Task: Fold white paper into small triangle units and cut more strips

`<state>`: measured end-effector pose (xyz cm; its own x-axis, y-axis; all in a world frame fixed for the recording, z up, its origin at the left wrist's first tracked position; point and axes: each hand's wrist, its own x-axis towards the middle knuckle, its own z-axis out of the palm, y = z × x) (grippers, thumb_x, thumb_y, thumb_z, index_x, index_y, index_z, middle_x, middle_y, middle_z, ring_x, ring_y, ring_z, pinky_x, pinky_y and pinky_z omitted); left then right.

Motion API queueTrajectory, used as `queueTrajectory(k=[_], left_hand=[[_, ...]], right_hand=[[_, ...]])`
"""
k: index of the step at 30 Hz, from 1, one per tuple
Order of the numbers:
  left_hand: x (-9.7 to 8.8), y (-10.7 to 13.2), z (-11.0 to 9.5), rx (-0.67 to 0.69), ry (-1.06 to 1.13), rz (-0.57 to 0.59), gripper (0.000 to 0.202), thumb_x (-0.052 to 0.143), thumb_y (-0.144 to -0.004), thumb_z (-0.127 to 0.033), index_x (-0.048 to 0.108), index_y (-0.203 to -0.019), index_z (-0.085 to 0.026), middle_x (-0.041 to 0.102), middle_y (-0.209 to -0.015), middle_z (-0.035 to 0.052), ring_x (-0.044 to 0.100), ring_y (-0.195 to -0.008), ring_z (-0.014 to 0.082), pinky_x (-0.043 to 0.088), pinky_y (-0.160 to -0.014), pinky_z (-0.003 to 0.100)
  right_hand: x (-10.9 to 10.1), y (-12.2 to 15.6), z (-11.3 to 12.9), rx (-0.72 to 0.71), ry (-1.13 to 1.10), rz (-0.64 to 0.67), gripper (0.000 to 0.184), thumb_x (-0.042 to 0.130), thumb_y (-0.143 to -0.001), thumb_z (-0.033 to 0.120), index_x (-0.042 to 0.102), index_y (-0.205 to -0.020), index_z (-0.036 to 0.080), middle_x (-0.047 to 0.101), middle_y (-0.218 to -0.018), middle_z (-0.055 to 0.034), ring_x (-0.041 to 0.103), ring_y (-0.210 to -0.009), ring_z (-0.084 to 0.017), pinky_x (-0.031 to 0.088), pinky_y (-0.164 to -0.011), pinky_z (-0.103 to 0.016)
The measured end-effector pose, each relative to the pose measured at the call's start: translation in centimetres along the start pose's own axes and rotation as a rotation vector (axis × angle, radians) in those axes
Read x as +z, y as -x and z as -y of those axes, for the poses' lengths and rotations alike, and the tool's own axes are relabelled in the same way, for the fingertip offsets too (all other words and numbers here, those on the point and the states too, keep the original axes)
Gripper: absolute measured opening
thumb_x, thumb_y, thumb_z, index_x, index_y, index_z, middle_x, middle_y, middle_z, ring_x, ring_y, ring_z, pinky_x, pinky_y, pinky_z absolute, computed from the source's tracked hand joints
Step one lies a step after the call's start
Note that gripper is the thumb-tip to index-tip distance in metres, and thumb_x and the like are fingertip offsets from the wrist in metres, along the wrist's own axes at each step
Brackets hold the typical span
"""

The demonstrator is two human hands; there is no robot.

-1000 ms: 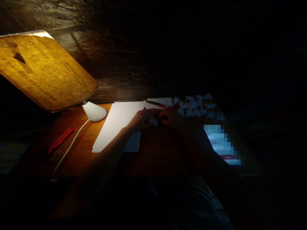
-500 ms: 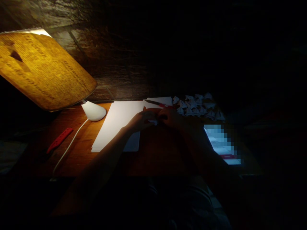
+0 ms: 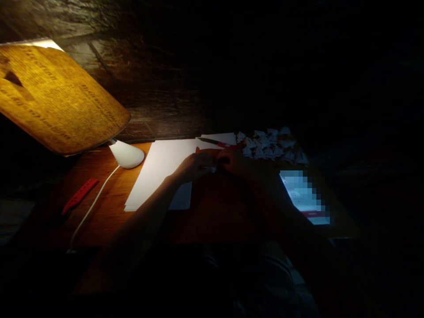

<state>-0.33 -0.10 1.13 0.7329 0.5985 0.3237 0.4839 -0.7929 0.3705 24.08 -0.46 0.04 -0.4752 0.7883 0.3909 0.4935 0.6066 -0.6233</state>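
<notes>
Over the middle of the wooden table, my left hand has its fingers closed on a small piece of white paper, which looks folded. My right hand meets it from the other side, fingers curled at the paper's right end; deep shadow hides the fingertips. Just beyond the hands lies a knife with a dark blade and red handle, across a smaller stack of white paper. Larger white sheets lie beneath and beside my left forearm.
Several small folded paper pieces are heaped at the back right. A lit phone-like screen, partly pixelated, lies at right. At left stand a lamp base with a cord and a printed yellow shade; a red-handled tool lies in front.
The whole view has shifted slightly, with things on the table sitting a little further left. Both hands keep nearly the same pose around the small paper.
</notes>
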Motion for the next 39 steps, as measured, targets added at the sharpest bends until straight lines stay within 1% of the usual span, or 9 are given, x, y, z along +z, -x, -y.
queueTrajectory(k=[6,12,18,24,27,30,35,37,39], left_hand=[[-0.4,-0.3,-0.6,-0.031,-0.017,0.056,0.018,0.068,-0.097,-0.028,0.084,-0.104,-0.025,0.080,-0.113,0.0067,0.077,-0.099,0.0227,0.061,-0.089,0.038],[-0.6,-0.5,-1.2,-0.058,-0.061,0.055,0.019,0.063,-0.093,-0.023,0.080,-0.102,-0.022,0.080,-0.106,0.0057,0.075,-0.091,0.0207,0.057,-0.080,0.033],[-0.6,-0.6,-1.8,-0.016,-0.121,0.089,0.017,0.061,-0.094,-0.023,0.077,-0.096,-0.022,0.077,-0.106,0.0067,0.073,-0.097,0.0241,0.055,-0.089,0.040],[-0.5,-0.6,-2.0,-0.010,-0.160,0.084,0.019,0.058,-0.096,-0.022,0.077,-0.095,-0.022,0.076,-0.102,0.0071,0.071,-0.090,0.0232,0.053,-0.086,0.039],[-0.6,-0.6,-2.1,-0.020,-0.148,0.096,0.019,0.058,-0.095,-0.021,0.078,-0.096,-0.021,0.076,-0.102,0.0077,0.072,-0.092,0.0246,0.054,-0.086,0.041],[-0.8,-0.5,-2.2,-0.021,-0.152,0.097,0.021,0.058,-0.096,-0.021,0.078,-0.101,-0.021,0.076,-0.105,0.0087,0.072,-0.095,0.0255,0.055,-0.087,0.042],[-0.7,-0.3,-2.2,0.025,-0.085,0.058,0.025,0.056,-0.098,-0.022,0.078,-0.109,-0.024,0.076,-0.124,0.0091,0.073,-0.108,0.0259,0.058,-0.092,0.042],[-0.7,-0.4,-2.0,0.037,-0.054,0.049,0.025,0.056,-0.097,-0.022,0.078,-0.108,-0.023,0.078,-0.121,0.0086,0.074,-0.108,0.0256,0.058,-0.093,0.042],[-0.6,-0.4,-1.7,0.036,-0.040,0.044,0.024,0.057,-0.096,-0.022,0.079,-0.105,-0.022,0.080,-0.114,0.0083,0.076,-0.103,0.0248,0.059,-0.091,0.041]], right_hand=[[0.0,-0.1,-0.1,0.010,0.003,0.012,0.019,0.070,-0.082,0.008,0.083,-0.092,0.019,0.082,-0.102,-0.0090,0.073,-0.097,-0.024,0.055,-0.091,-0.038],[-0.3,-0.1,-0.1,-0.015,0.016,0.053,0.028,0.065,-0.076,0.004,0.084,-0.090,0.018,0.081,-0.105,-0.0097,0.073,-0.099,-0.025,0.056,-0.095,-0.042],[-0.4,-0.2,0.2,-0.016,0.093,0.099,0.034,0.057,-0.076,0.001,0.083,-0.090,0.018,0.078,-0.111,-0.0105,0.070,-0.104,-0.024,0.055,-0.098,-0.040],[-0.5,-0.3,1.0,0.027,0.207,0.106,0.036,0.054,-0.081,0.001,0.085,-0.092,0.016,0.078,-0.113,-0.0137,0.069,-0.108,-0.028,0.053,-0.101,-0.043],[-0.6,-0.3,1.3,0.036,0.245,0.107,0.036,0.055,-0.082,0.000,0.086,-0.093,0.016,0.078,-0.114,-0.0130,0.068,-0.111,-0.027,0.052,-0.103,-0.041],[-0.7,-0.2,1.3,0.042,0.239,0.091,0.036,0.056,-0.084,0.001,0.086,-0.094,0.018,0.078,-0.116,-0.0112,0.067,-0.113,-0.026,0.051,-0.103,-0.040],[-0.9,0.1,0.8,0.021,0.183,0.086,0.034,0.057,-0.084,0.001,0.084,-0.089,0.020,0.078,-0.116,-0.0081,0.068,-0.111,-0.025,0.052,-0.102,-0.041],[-0.9,0.1,0.7,0.023,0.173,0.072,0.033,0.057,-0.084,0.001,0.083,-0.085,0.021,0.078,-0.114,-0.0066,0.069,-0.109,-0.024,0.052,-0.101,-0.041],[-0.9,0.2,0.7,0.023,0.168,0.070,0.028,0.060,-0.083,0.002,0.082,-0.084,0.020,0.078,-0.112,-0.0074,0.069,-0.106,-0.024,0.052,-0.098,-0.040]])
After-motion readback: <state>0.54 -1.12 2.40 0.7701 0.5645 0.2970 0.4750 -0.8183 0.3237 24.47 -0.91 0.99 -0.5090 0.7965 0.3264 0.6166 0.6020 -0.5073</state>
